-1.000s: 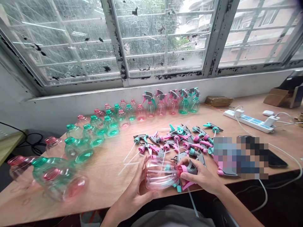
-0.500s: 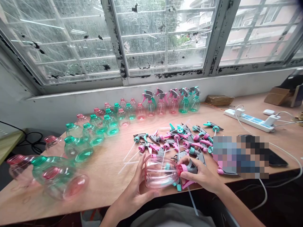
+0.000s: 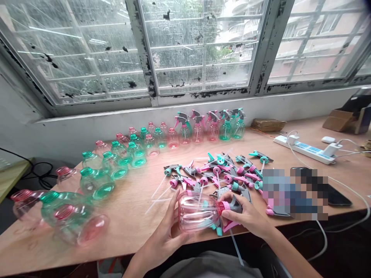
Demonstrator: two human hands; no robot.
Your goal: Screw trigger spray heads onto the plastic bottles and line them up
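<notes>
A clear pink spray bottle (image 3: 197,212) lies sideways in the air above the table's front edge, its neck pointing right. My left hand (image 3: 169,227) is wrapped round the bottle's base and side. At the neck, my right hand (image 3: 246,216) grips a pink-and-grey trigger sprayer head (image 3: 225,206), whose collar sits against the bottle mouth. Whether the collar is fully screwed on I cannot tell. Just behind the bottle lies a heap of loose trigger sprayer heads (image 3: 228,175) in pink, teal and grey, with thin clear tubes.
Pink and green bottles without heads (image 3: 97,185) line the table's left side and back. Several bottles with sprayer heads (image 3: 213,129) stand by the wall. At right are a power strip (image 3: 304,148), a white cable, a dark phone (image 3: 337,195) and a cardboard box (image 3: 337,119).
Both hands keep their hold on the bottle and sprayer head, with almost no movement. The whole view has shifted very slightly.
</notes>
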